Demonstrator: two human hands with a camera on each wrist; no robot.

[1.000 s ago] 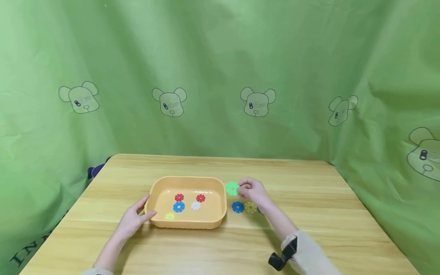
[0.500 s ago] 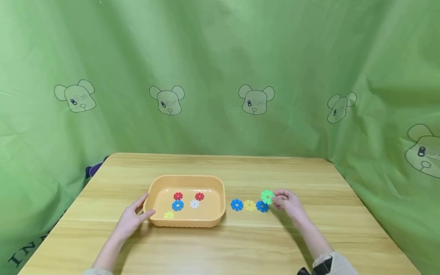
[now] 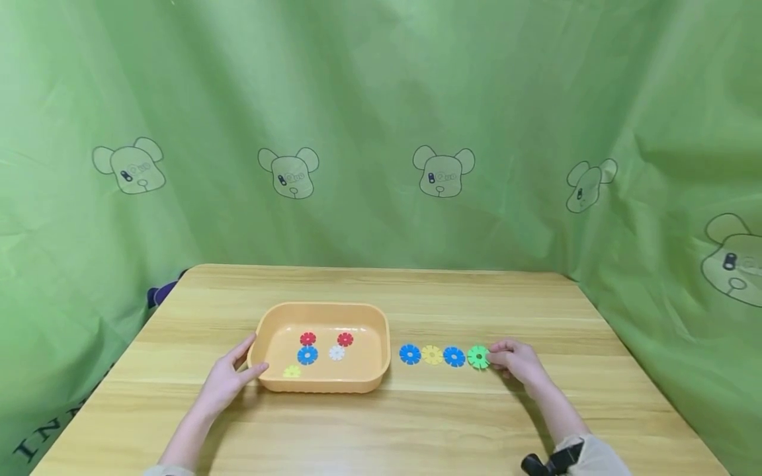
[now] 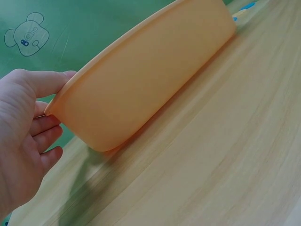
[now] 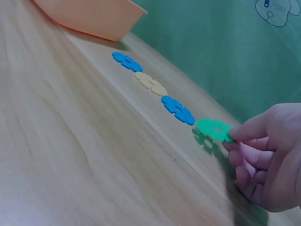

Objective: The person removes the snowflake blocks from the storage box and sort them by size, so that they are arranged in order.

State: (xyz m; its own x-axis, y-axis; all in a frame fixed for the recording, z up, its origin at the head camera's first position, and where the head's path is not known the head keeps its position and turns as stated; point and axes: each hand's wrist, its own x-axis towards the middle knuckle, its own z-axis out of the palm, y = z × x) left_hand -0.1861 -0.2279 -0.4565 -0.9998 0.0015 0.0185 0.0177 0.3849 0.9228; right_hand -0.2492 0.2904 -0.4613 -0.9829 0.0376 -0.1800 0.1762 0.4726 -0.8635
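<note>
My right hand (image 3: 520,362) pinches a green snowflake disc (image 3: 478,357) at its edge; in the right wrist view the disc hovers just over its shadow on the table. To its left lie a blue snowflake disc (image 3: 454,357), a yellow snowflake disc (image 3: 432,355) and another blue snowflake disc (image 3: 409,354) in a row. My left hand (image 3: 225,382) grips the left end of an orange plastic basin (image 3: 324,386), thumb over the rim. Inside the basin are two red discs (image 3: 344,339), a blue disc (image 3: 307,356), a white disc (image 3: 337,352) and a yellow one.
The wooden table (image 3: 381,436) carries the basin left of the row of discs. A green curtain (image 3: 369,86) printed with bear heads hangs behind and beside the table. Something purple (image 3: 161,294) shows past the table's left edge.
My right hand has carried the green disc from beside the basin rightward, then down to the right end of the row. The left hand stays on the basin.
</note>
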